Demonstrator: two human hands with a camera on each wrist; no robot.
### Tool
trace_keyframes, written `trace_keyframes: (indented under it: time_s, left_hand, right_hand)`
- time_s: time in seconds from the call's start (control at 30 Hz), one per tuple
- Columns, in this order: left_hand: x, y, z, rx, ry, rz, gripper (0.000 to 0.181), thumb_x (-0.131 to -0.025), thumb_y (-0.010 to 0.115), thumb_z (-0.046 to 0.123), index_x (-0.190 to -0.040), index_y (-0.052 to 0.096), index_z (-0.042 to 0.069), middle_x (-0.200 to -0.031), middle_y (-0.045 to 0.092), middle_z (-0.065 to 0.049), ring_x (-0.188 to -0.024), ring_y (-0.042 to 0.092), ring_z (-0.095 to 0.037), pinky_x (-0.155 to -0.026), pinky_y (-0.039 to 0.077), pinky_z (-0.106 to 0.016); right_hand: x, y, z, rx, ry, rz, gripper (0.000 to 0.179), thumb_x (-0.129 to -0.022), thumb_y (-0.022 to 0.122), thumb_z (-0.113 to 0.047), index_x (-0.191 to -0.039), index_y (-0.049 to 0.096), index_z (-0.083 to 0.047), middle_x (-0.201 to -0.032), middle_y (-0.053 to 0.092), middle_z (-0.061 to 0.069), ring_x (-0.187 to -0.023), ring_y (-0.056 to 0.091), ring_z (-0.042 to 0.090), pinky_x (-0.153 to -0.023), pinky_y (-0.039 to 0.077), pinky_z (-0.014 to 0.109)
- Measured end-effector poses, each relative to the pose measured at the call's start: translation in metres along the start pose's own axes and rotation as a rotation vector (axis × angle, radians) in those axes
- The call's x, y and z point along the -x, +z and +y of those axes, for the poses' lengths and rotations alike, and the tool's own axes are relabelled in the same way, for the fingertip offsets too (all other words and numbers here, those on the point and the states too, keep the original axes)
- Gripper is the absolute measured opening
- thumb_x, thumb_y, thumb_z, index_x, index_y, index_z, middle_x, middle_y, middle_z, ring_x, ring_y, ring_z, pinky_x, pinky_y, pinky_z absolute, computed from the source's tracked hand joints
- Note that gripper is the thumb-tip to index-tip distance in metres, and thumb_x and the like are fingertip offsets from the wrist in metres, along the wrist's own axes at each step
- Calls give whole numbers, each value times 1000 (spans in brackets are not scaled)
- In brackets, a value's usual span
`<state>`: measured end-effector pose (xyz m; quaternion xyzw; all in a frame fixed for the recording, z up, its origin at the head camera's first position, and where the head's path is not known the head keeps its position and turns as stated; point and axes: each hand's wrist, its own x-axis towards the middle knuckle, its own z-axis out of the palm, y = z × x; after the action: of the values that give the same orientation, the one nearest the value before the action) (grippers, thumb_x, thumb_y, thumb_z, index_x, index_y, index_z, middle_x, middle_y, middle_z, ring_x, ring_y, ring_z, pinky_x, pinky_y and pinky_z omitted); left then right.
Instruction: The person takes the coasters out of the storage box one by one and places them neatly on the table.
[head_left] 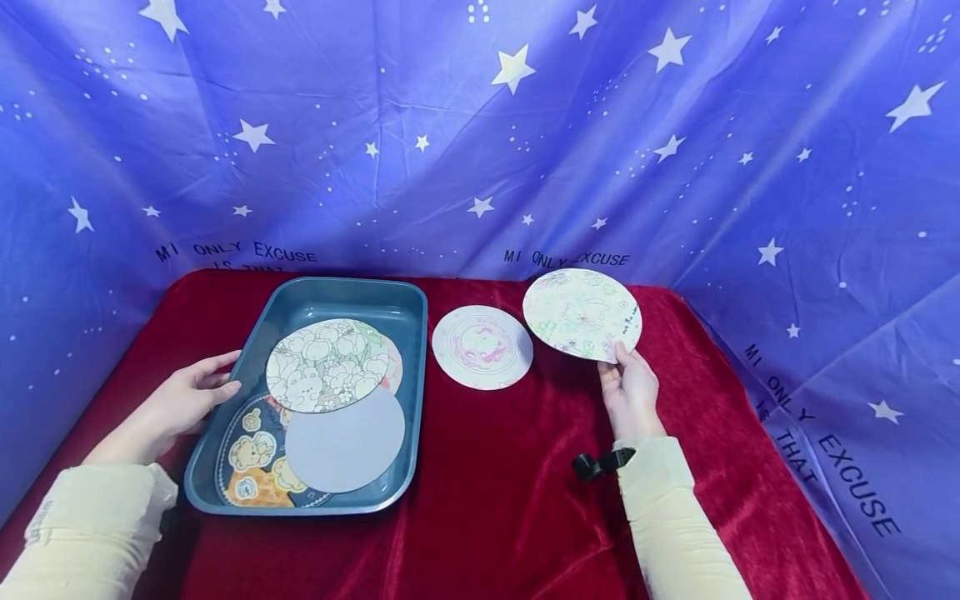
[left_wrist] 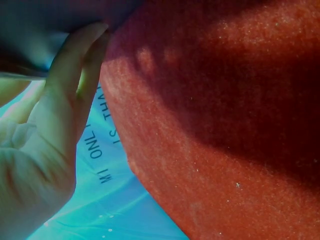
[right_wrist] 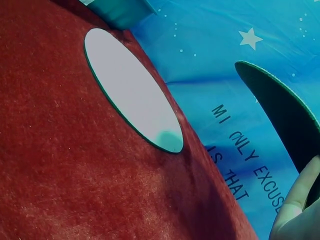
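Note:
My left hand grips the left rim of a dark blue rectangular tray, thumb over the edge. In the left wrist view, its fingers lie against the tray's outer wall. Inside the tray are overlapping round mats: a flower-and-bear mat, a plain pale grey mat and a dark mat with cartoon animals, partly covered. My right hand pinches the near edge of a white round mat with faint coloured drawings, raised and tilted. Its dark underside shows in the right wrist view.
Between tray and right hand, a white round mat with a pink design lies on the red velvet cloth. A purple-blue curtain with stars and lettering hangs around the table's back and sides. A black strap sits by the right cuff.

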<state>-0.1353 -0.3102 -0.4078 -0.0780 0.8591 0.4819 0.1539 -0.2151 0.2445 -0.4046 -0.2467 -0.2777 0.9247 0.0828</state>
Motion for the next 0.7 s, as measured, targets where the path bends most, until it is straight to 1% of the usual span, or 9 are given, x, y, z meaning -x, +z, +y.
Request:
trace_keyframes:
  time_s: [0.13, 0.23, 0.33, 0.47, 0.57, 0.7]
  left_hand:
    - [0, 0, 0, -2, -6, 0, 69, -106, 46, 23, -158, 6, 2, -146, 32, -42, -105, 67, -35, -91, 54, -58]
    - [0, 1, 1, -7, -4, 5, 70, -105, 47, 25, -158, 6, 3, -146, 33, -42, -104, 67, -34, -90, 55, -58]
    - [0, 1, 1, -8, -3, 8, 71, -105, 47, 26, -158, 6, 3, -146, 33, -41, -106, 67, -37, -90, 55, -58]
    - [0, 1, 1, -15, -6, 8, 70, -106, 46, 25, -158, 5, 2, -146, 32, -42, -108, 65, -41, -91, 54, -59]
    - [1, 1, 1, -16, -4, 8, 69, -106, 45, 24, -158, 5, 2, -146, 32, -42, -108, 65, -41, -90, 54, -59]
    - [1, 1, 0, -15, -3, 8, 68, -106, 44, 24, -158, 5, 2, -146, 32, -42, -107, 66, -39, -90, 55, -58]
  right_hand:
    - [-1, -1, -1, 0, -6, 16, 19, -99, 51, 1, -89, 67, -1, -74, 68, 8, -65, 67, 14, -59, 55, 22]
    - [-3, -2, -2, 13, -7, 38, 16, -99, 51, 0, -94, 66, -2, -74, 68, 7, -66, 67, 13, -60, 55, 22]
    - [-5, -4, -1, 12, -6, 53, 15, -99, 51, 1, -98, 65, -2, -74, 69, 7, -67, 68, 13, -61, 55, 23]
    - [-7, -8, 1, 2, -7, 66, 13, -99, 51, 1, -98, 63, -3, -74, 69, 7, -66, 68, 13, -61, 56, 24]
    - [-8, -10, 3, 5, -12, 77, 12, -99, 50, 0, -99, 62, -4, -73, 68, 7, -66, 68, 13, -61, 57, 24]
    - [-10, -12, 4, 0, -13, 80, 13, -100, 49, 0, -103, 61, -4, -74, 69, 7, -67, 68, 13, -61, 57, 24]
